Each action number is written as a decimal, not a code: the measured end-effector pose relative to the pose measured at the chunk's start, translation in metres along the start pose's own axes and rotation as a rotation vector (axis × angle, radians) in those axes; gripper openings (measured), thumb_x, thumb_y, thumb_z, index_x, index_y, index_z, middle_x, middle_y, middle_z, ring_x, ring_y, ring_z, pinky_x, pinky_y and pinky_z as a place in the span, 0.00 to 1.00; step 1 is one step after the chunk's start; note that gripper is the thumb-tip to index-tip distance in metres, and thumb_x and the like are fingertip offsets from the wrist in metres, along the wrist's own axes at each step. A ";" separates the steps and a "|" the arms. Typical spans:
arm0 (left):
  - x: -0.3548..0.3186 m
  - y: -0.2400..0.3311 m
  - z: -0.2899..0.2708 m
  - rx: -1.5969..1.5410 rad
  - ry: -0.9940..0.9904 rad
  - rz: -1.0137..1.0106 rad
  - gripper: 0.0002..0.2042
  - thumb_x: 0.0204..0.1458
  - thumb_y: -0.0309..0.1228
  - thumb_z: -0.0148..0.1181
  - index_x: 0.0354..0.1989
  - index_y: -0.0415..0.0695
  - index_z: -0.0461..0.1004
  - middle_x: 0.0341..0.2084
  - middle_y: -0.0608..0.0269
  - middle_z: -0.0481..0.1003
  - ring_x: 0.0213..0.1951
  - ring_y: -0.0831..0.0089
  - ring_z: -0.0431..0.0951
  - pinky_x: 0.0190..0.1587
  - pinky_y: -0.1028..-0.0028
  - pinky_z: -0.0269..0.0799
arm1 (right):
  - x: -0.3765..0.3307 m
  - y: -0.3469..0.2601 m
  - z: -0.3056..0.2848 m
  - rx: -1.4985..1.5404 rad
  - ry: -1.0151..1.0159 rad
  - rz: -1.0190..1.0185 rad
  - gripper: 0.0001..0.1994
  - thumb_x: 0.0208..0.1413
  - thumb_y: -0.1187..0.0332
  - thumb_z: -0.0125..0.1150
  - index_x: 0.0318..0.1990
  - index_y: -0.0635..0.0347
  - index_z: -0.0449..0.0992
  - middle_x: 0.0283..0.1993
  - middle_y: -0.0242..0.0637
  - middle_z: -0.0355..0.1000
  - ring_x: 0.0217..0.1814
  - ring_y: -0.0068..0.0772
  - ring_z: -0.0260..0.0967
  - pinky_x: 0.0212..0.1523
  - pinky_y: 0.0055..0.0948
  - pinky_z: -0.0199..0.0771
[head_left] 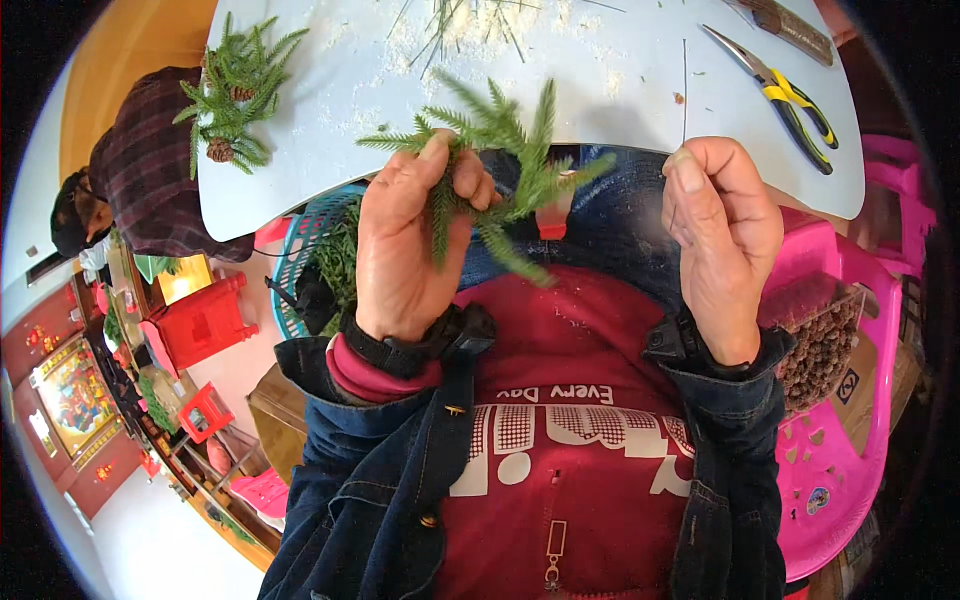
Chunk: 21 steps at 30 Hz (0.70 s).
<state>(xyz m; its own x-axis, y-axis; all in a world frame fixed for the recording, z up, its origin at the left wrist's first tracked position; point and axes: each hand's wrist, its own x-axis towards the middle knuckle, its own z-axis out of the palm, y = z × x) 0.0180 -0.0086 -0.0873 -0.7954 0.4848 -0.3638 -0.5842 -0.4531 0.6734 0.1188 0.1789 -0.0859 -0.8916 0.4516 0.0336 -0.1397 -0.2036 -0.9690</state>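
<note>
My left hand (405, 250), over my lap at the table's near edge, is closed round the stem of a green artificial pine sprig (535, 150). The sprig's needled branches fan out to the right and droop below the fingers. A hand's width or more to the right, my right hand (728, 245) pinches the lower end of a thin dark wire (685, 95) between thumb and fingertips. The wire points away from me, over the tabletop. Sprig and wire are apart. Whatever part of the stem lies inside my left fingers is hidden.
On the pale table (330, 170) lie green sprigs (245, 85) with small pine cones, loose wires (470, 30) among crumbs, and yellow-black pliers (785, 95). A teal basket (292, 265) of greenery stands left; a clear box of cones (825, 350) sits on a pink chair (845, 480). Someone in plaid (160, 160) is at far left.
</note>
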 end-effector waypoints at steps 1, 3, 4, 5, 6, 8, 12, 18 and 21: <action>0.000 0.000 0.001 0.076 -0.028 0.029 0.10 0.56 0.32 0.48 0.39 0.38 0.68 0.24 0.63 0.66 0.30 0.68 0.64 0.40 0.70 0.60 | 0.000 0.000 0.000 0.009 0.003 -0.005 0.05 0.59 0.73 0.53 0.35 0.65 0.69 0.28 0.22 0.62 0.29 0.10 0.53 0.30 0.11 0.54; -0.001 0.000 0.004 0.111 -0.009 0.037 0.10 0.57 0.31 0.47 0.40 0.37 0.68 0.25 0.61 0.67 0.31 0.68 0.66 0.41 0.70 0.61 | -0.001 -0.002 0.000 -0.008 0.004 -0.023 0.04 0.59 0.74 0.53 0.35 0.66 0.69 0.28 0.22 0.62 0.28 0.10 0.53 0.29 0.12 0.55; -0.003 -0.001 0.005 0.150 0.013 0.047 0.10 0.57 0.30 0.46 0.41 0.36 0.68 0.27 0.59 0.69 0.32 0.67 0.68 0.42 0.69 0.62 | -0.001 -0.003 0.000 -0.021 0.004 -0.042 0.04 0.59 0.74 0.53 0.34 0.66 0.69 0.28 0.22 0.63 0.28 0.10 0.54 0.29 0.12 0.55; -0.004 -0.001 0.006 0.189 0.034 0.057 0.10 0.58 0.29 0.46 0.42 0.35 0.68 0.28 0.58 0.70 0.33 0.66 0.69 0.43 0.69 0.63 | -0.002 -0.004 0.000 -0.033 0.005 -0.060 0.03 0.58 0.75 0.53 0.34 0.66 0.69 0.28 0.23 0.63 0.28 0.10 0.55 0.28 0.13 0.56; -0.004 -0.001 0.008 0.188 0.033 0.056 0.10 0.58 0.29 0.46 0.42 0.35 0.68 0.28 0.58 0.70 0.33 0.66 0.69 0.43 0.69 0.63 | -0.003 -0.006 0.001 -0.035 0.005 -0.060 0.03 0.58 0.75 0.53 0.34 0.66 0.69 0.28 0.23 0.63 0.28 0.10 0.55 0.28 0.13 0.56; -0.005 -0.003 0.012 0.272 0.024 0.116 0.10 0.58 0.28 0.47 0.42 0.35 0.68 0.29 0.57 0.73 0.33 0.69 0.72 0.42 0.72 0.66 | -0.007 -0.015 0.006 -0.196 -0.082 -0.169 0.01 0.56 0.77 0.54 0.34 0.66 0.69 0.25 0.27 0.64 0.25 0.15 0.58 0.25 0.17 0.58; -0.008 -0.005 0.018 0.327 0.006 0.180 0.09 0.58 0.27 0.48 0.43 0.34 0.68 0.30 0.56 0.74 0.33 0.72 0.73 0.42 0.74 0.68 | -0.005 -0.020 0.017 -0.435 -0.394 -0.391 0.04 0.50 0.84 0.53 0.30 0.66 0.68 0.22 0.32 0.62 0.20 0.21 0.58 0.22 0.20 0.56; -0.011 -0.008 0.018 0.435 0.005 0.287 0.09 0.58 0.27 0.49 0.43 0.35 0.68 0.30 0.57 0.74 0.33 0.73 0.73 0.42 0.75 0.67 | -0.010 -0.006 0.019 -0.574 -0.389 -0.254 0.05 0.47 0.84 0.55 0.29 0.66 0.68 0.21 0.38 0.62 0.19 0.30 0.61 0.21 0.26 0.60; -0.013 -0.008 0.020 0.462 0.029 0.316 0.09 0.58 0.28 0.50 0.43 0.35 0.68 0.30 0.59 0.74 0.33 0.75 0.72 0.42 0.76 0.67 | -0.010 -0.005 0.017 -0.659 -0.393 -0.209 0.05 0.47 0.84 0.54 0.30 0.66 0.68 0.22 0.39 0.63 0.20 0.33 0.63 0.22 0.27 0.62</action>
<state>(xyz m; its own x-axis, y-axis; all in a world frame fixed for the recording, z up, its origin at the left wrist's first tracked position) 0.0360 0.0036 -0.0754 -0.9280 0.3554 -0.1117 -0.1904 -0.1946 0.9622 0.1211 0.1603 -0.0777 -0.9788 0.0592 0.1959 -0.1470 0.4626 -0.8743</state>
